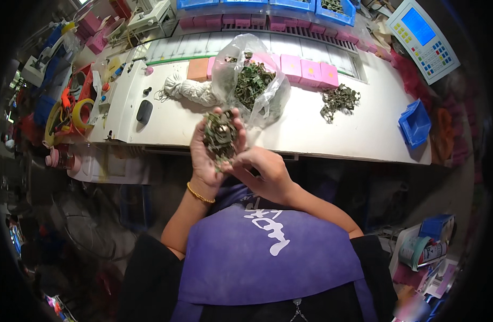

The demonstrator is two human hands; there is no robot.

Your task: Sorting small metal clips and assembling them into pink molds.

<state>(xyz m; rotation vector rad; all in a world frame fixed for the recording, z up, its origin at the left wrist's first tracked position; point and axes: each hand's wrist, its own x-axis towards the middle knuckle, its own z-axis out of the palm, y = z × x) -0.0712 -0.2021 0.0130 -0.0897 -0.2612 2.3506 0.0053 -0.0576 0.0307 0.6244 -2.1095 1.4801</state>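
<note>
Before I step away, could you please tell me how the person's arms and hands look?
The left hand and right hand wear no gloves. A gold-coloured, rope-like bracelet circles the left wrist; none shows on the right. Both forearms are uncovered, with dark, loose sleeves ending around the elbows.

A tangled clump of small, curled green-and-brown pieces [221, 135] lies heaped in the cupped left hand [204, 163], greener at its lower end.
</note>
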